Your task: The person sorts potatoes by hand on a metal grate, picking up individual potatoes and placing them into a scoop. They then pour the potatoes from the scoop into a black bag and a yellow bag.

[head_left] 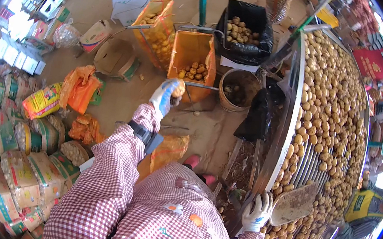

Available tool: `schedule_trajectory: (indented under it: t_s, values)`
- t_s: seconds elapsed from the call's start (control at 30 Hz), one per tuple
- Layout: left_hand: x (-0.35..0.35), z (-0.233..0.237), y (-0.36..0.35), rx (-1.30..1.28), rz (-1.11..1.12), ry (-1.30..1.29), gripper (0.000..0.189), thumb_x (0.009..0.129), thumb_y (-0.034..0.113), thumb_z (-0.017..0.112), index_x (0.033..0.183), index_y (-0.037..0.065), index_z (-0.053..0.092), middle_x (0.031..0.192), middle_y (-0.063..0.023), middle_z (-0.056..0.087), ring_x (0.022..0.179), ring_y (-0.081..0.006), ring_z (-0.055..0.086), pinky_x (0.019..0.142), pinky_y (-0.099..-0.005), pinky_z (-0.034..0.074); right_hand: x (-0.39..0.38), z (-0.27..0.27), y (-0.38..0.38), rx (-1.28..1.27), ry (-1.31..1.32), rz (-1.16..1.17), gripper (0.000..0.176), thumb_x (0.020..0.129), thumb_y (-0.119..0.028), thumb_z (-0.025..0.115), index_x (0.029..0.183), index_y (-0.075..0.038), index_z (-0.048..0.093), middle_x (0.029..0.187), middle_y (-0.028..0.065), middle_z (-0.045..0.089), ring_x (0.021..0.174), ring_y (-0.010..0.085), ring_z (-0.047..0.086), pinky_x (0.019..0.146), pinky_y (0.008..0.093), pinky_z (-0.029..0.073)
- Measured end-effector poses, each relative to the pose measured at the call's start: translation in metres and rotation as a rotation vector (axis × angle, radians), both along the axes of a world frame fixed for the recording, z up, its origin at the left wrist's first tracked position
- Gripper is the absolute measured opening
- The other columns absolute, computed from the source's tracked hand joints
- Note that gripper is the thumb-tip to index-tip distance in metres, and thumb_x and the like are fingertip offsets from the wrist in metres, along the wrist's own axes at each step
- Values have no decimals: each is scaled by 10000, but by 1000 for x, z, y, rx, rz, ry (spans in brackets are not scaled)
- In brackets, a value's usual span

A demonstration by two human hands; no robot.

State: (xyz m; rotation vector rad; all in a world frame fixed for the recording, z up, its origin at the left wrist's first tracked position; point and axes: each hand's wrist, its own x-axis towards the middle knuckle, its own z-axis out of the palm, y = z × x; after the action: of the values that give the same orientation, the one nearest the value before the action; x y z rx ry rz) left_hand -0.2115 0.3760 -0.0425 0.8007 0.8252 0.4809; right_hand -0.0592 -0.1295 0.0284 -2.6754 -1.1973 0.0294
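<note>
My left hand (164, 98), in a white and blue glove, reaches forward and is closed on a potato (178, 88) at the near edge of an orange mesh bag (191, 48) on a metal frame. More potatoes (194, 71) lie inside that bag. On the right, my right hand (256, 213), in a white glove, rests on the metal edge of the sorting table (287, 130) with its fingers spread and nothing in them. Beside it a worn flat board (294, 204) lies on the slats among many potatoes (332, 88).
A second orange bag (156, 35), a black-lined bin (244, 36) and a bucket (238, 91) stand ahead. Cartons and filled sacks (30, 162) are stacked at left. An open box (116, 58) sits on the floor. A co-worker (367, 210) is across the table.
</note>
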Motion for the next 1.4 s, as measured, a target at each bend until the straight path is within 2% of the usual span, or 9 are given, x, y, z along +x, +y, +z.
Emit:
schedule_trajectory:
  t_s: [0.07,0.13,0.27,0.5,0.77,1.03,1.13,1.37,1.4]
  values:
    - [24,3,20,-45,20,-110,318,942,369,686,1148,143,601,930,-44,646,703,-166,624,609,-297,543,0,6,4,28,-43,17,356,765,-108,643,1109,-22,676,1265,189,603,1216,433,538,1031,549,434]
    - [34,12,22,-191,153,-23,370,967,381,646,1228,129,574,1059,-109,628,903,-257,671,809,-391,590,2,6,7,114,-23,17,345,761,-106,654,1097,-31,679,1236,172,619,1195,407,558,997,529,458]
    - [40,-4,-4,-46,-123,-71,451,1020,393,558,1359,99,523,1283,-169,609,1146,-304,630,1001,-454,527,5,16,-1,204,22,1,347,737,-118,669,1076,-47,681,1226,140,624,1187,350,573,960,492,485]
    - [90,20,-196,-301,-745,13,400,1044,314,517,1353,60,525,1174,-128,681,986,-261,698,856,-415,598,2,-8,-29,406,25,-51,325,725,-186,683,1024,-59,669,1240,133,601,1158,336,563,946,473,491]
    - [138,69,-350,-101,-1182,121,474,1033,316,560,1423,73,444,1158,-104,661,954,-209,681,770,-352,605,-47,12,-63,917,11,-201,281,728,-108,721,999,-72,657,1120,121,654,1026,339,620,880,453,511]
    - [153,46,-400,-121,-1135,261,519,1002,373,604,1469,269,403,1260,-117,606,1033,-316,655,782,-482,599,-149,13,-298,668,-210,-993,338,785,-35,698,1122,-47,681,1210,222,648,1115,416,633,960,466,528]
    - [161,46,-423,-134,-1203,351,578,968,508,583,1351,77,537,1303,-114,604,1103,-310,634,887,-499,579,-200,-8,-400,498,-260,-1320,400,820,-144,679,1204,-36,646,1314,257,580,1230,418,553,1080,486,436]
    - [155,64,-453,29,-1168,384,676,922,566,617,1368,68,522,1312,-130,590,1188,-331,574,931,-531,525,-330,-52,-612,127,-393,-2007,712,915,-395,637,1445,23,410,1456,298,416,1367,451,390,1164,525,299]
    - [156,58,-452,101,-1134,379,684,917,577,620,1371,75,523,1304,-131,594,1192,-328,572,922,-530,524,-339,-43,-636,120,-319,-2143,719,932,-388,649,1437,66,414,1477,303,407,1393,427,378,1194,453,278]
